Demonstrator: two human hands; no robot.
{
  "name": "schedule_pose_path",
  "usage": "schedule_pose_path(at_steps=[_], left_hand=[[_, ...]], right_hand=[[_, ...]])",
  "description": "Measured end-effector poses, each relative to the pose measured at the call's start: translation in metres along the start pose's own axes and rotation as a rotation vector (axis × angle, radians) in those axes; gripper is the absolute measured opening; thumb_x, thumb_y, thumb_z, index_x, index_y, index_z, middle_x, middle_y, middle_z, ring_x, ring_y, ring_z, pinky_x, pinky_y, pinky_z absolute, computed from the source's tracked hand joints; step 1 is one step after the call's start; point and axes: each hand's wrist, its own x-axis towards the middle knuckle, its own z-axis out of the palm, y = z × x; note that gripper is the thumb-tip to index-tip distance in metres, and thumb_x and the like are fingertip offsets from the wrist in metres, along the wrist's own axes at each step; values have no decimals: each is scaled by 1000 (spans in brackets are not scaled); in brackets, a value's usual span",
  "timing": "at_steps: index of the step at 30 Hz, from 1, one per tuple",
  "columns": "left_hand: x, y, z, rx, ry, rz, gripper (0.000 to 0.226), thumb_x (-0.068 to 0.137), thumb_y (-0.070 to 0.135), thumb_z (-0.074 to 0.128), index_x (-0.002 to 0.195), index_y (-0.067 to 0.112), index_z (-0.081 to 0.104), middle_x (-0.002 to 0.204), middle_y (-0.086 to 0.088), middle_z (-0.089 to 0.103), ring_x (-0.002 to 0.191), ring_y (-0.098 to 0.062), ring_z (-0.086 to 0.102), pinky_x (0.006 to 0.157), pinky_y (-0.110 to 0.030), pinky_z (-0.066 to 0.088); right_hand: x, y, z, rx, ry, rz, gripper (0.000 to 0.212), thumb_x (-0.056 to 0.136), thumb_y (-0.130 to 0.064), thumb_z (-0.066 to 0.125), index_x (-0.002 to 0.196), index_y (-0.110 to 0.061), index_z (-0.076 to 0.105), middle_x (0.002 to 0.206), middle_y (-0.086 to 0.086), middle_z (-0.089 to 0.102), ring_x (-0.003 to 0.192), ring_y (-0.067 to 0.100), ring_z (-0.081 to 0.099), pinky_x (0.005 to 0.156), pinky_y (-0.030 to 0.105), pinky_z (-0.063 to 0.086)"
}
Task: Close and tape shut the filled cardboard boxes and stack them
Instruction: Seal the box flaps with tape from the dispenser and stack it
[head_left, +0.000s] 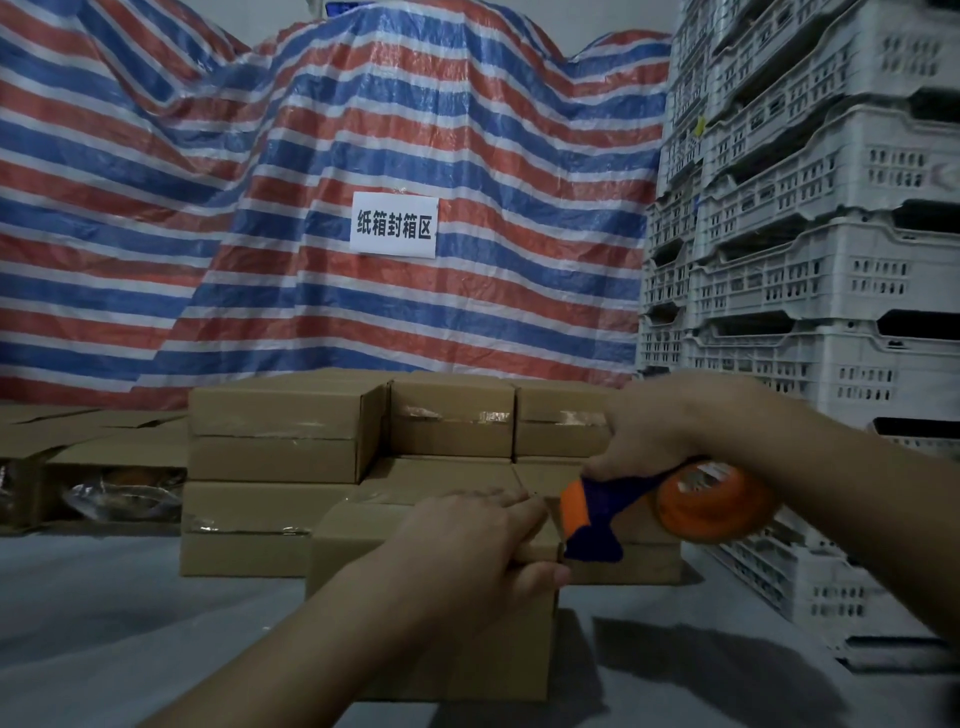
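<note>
Head view, person's body only. Two forearms in frame, both bare from the frame edge to the wrist; no sleeve or cuff visible on either. Left hand (467, 540): bare, no glove, no ring or wristband seen. Right hand (654, 431): bare, no glove, no watch or strap at the wrist. Lighting dim; nails and finer marks too dark to make out. No other part of the body in frame.

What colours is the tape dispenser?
Orange and dark blue: the tape dispenser, gripped by the right hand, head view.
</note>
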Motion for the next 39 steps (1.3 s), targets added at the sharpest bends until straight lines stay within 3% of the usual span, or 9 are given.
schedule_pose_path(at_steps=[3,6,14,24,27,29,32,35,39], left_hand=[[1,0,-1,8,-4,-7,63,93,69,36,143,30,39,147,6,45,130,-17,45,101,-36,40],[-1,0,-2,13,1,-15,66,93,69,36,146,31,36,149,5,43,132,-18,44,102,-37,41],[-2,0,-4,1,6,1,68,95,66,35,152,31,27,156,4,36,138,-17,39,106,-37,40],[-2,-4,1,-31,38,25,67,94,67,37,150,32,31,154,5,39,137,-17,40,107,-40,41],[-2,-4,0,-39,26,32,66,94,67,39,150,32,32,154,6,38,138,-16,38,108,-41,40],[-1,-4,-1,-37,12,28,69,94,67,39,152,32,30,157,7,33,141,-15,34,110,-40,38],[-1,-4,-3,-31,10,22,68,94,67,39,151,31,32,156,7,36,139,-15,36,109,-43,39],[0,-1,-3,-18,10,23,66,94,65,40,149,30,33,152,4,41,134,-16,42,107,-41,41],[-1,2,0,23,52,12,67,92,66,45,144,24,37,145,0,48,125,-18,49,100,-36,44]], right_hand=[[-6,-22,-2,-360,115,-31,38,91,-61,49,87,-24,57,81,-3,58,68,13,53,53,29,33],[-8,-38,33,-565,59,-94,34,100,-42,51,75,-20,50,76,-2,51,62,15,45,51,29,32],[-19,-30,131,-44,400,61,58,97,-72,27,68,-27,49,63,-8,50,54,9,46,50,28,34],[-29,-29,140,134,267,118,62,94,-77,22,71,-27,51,67,-7,52,58,7,48,50,27,33],[-22,-26,114,431,357,131,58,102,-62,19,74,-27,56,72,-6,60,65,5,57,55,26,38],[-9,-31,87,954,409,73,44,108,-48,23,88,-29,57,96,-1,66,87,11,61,79,33,49],[3,-58,58,1655,288,34,32,108,-40,32,121,-24,58,137,8,58,127,23,51,112,42,34],[5,-89,69,1806,208,-75,45,106,-50,32,142,-29,49,156,3,42,146,21,33,119,44,19],[3,-104,84,1909,280,-86,51,105,-54,26,151,-36,38,161,-8,35,145,13,28,104,35,22]])
